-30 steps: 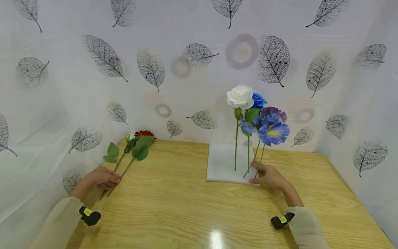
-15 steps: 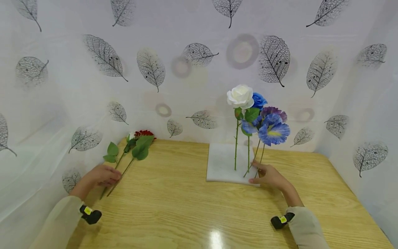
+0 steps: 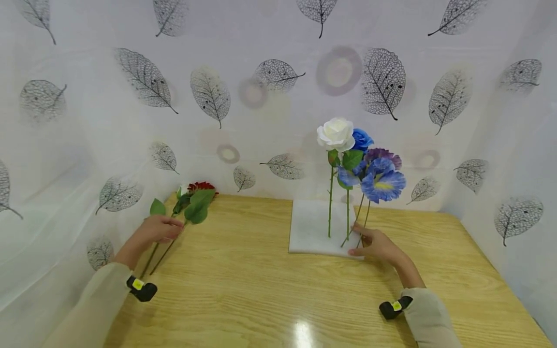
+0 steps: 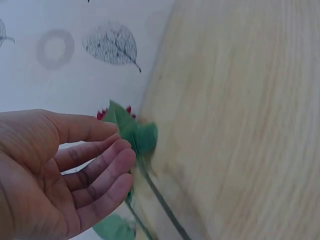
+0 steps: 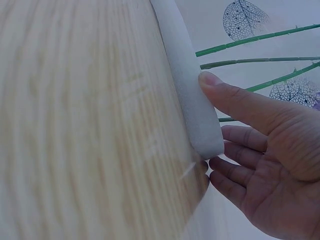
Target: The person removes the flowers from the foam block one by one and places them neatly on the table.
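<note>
My left hand point(image 3: 158, 228), fingers loosely bent, is over two flowers lying at the table's left side. One has a red bloom point(image 3: 201, 186) and broad green leaves; a bit of white bloom point(image 3: 184, 189) shows beside it. In the left wrist view, the thumb and fingers stand apart near a green leaf point(image 4: 145, 137), gripping no stem. My right hand point(image 3: 377, 245) holds the right end of a white foam block point(image 5: 197, 110), thumb on its front edge and fingers at its end. In the block stand a white rose point(image 3: 336, 134), a blue rose point(image 3: 362, 140), a purple flower point(image 3: 393, 159) and a blue iris point(image 3: 384, 183).
The wooden table point(image 3: 243, 270) stretches between the hands and the front. A pale curtain point(image 3: 270, 29) printed with dark leaves encloses the back and both sides. The foam block stands near the table's back edge.
My left hand has loosened from the lying stems and moved up along them, rightward, toward the leaves and blooms. My right hand stays at the foam block.
</note>
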The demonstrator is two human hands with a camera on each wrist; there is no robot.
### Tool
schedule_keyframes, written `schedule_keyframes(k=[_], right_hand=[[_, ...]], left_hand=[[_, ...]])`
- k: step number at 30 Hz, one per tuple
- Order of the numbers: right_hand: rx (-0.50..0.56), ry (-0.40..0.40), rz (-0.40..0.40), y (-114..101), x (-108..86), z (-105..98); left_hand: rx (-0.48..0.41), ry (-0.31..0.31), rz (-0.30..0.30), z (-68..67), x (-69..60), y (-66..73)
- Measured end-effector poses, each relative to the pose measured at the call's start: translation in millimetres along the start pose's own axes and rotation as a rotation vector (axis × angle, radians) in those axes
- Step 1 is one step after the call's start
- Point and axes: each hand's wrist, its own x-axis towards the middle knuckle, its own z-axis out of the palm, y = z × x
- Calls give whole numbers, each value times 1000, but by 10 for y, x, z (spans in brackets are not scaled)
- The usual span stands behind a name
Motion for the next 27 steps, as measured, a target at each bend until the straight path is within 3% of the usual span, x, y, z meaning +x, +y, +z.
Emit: schedule_keyframes(k=[7, 13, 19, 23, 27], right_hand=[[9, 1, 13, 10, 13, -1], [37, -9, 19, -1, 9, -5], [39, -9, 19, -20, 7, -15], [30, -7, 17, -20, 6, -11], [25, -8, 16, -17, 7, -3]], left_hand=[[-41, -34, 97, 207, 173, 348], [-100, -45, 156, 469, 340, 631], [-231, -68, 237, 830, 529, 896], [-296, -115, 286, 1115, 627, 1108], [-332, -168, 295, 1400, 723, 1306]])
